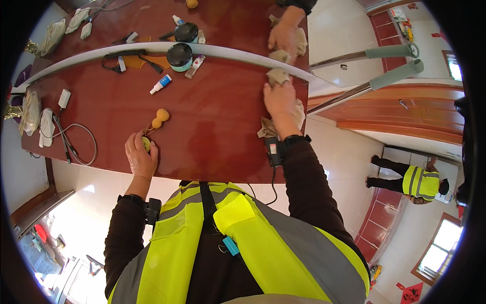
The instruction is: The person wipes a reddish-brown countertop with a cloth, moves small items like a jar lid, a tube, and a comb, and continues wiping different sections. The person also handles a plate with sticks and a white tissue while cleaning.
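My left hand (141, 155) rests near the front edge of the dark red tabletop (212, 125), its fingers closed around a small yellow-green round object (145, 143). A cord runs from there to a small yellow double-bulbed gourd (160, 118) lying just beyond my fingers. At the right end of the tabletop, my right hand (281, 99) presses on a crumpled beige cloth (278, 76), parts of which show beyond the fingers and beside the palm. The hand looks slightly blurred. Whether its fingers grip the cloth or only lie on it is partly hidden.
A mirror (243, 53) stands along the back. Before it are a black-lidded jar (179, 57), a small box-like item (195, 67), a white-and-blue bottle (161, 84) and a black strap (110, 60). Grey cables (68, 140) lie left; a black device (273, 151) sits by my right wrist. Another person (419, 182) stands far right.
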Tool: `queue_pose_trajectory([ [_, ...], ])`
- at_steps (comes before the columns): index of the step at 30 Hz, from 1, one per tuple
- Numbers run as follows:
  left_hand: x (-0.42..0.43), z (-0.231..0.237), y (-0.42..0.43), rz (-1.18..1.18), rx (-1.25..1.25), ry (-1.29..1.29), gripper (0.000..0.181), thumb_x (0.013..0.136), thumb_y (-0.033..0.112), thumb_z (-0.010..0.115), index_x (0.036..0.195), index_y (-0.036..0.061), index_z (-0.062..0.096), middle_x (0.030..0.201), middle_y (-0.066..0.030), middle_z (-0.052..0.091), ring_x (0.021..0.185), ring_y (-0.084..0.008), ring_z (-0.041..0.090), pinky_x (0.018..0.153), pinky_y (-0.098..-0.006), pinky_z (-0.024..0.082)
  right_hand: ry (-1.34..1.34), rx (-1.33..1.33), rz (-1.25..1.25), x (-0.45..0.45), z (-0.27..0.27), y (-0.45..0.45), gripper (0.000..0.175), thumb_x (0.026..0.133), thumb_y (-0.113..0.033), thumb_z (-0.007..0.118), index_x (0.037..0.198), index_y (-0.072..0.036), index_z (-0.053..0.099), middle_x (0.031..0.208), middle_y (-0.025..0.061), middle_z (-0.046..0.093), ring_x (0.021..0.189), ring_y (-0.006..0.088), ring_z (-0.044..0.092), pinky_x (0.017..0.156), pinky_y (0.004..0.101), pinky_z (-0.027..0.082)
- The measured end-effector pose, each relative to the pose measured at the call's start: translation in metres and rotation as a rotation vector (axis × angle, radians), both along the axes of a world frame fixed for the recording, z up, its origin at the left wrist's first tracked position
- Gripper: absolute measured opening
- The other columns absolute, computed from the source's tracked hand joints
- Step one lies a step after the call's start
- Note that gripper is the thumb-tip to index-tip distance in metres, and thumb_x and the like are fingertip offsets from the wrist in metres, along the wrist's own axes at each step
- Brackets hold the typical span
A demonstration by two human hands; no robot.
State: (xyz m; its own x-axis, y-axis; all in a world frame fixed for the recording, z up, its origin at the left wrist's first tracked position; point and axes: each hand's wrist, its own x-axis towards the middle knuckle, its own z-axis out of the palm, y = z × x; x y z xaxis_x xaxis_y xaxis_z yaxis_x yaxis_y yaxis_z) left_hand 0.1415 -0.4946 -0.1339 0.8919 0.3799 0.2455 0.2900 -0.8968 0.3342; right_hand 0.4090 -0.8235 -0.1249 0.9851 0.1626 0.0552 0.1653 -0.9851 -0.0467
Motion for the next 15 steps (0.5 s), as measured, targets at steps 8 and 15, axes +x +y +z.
queue_pose_trajectory([
  [8,0.0,-0.001,0.001,-0.008,0.013,-0.017,0.045,0.08,0.017,0.063,0.12,0.0008,0.051,0.119,-0.0193,0.049,0.109,-0.0387,0.046,0.094,-0.0476,0.04,0.102,0.352,0.393,-0.08,-0.008,0.115,0.044,0.088,-0.018,0.046,0.125,0.005,0.053,0.138,0.0227,0.044,0.125,0.0383,0.043,0.106,0.0436,0.034],
  [15,0.001,0.0,0.0,-0.005,-0.002,-0.017,0.046,0.079,0.017,0.064,0.12,0.0013,0.051,0.119,-0.0195,0.049,0.109,-0.0392,0.047,0.095,-0.0486,0.039,0.308,0.601,0.327,-0.103,0.009,0.078,0.029,0.083,-0.014,0.051,0.108,-0.003,0.062,0.116,0.0159,0.057,0.112,0.0332,0.053,0.091,0.046,0.043],
])
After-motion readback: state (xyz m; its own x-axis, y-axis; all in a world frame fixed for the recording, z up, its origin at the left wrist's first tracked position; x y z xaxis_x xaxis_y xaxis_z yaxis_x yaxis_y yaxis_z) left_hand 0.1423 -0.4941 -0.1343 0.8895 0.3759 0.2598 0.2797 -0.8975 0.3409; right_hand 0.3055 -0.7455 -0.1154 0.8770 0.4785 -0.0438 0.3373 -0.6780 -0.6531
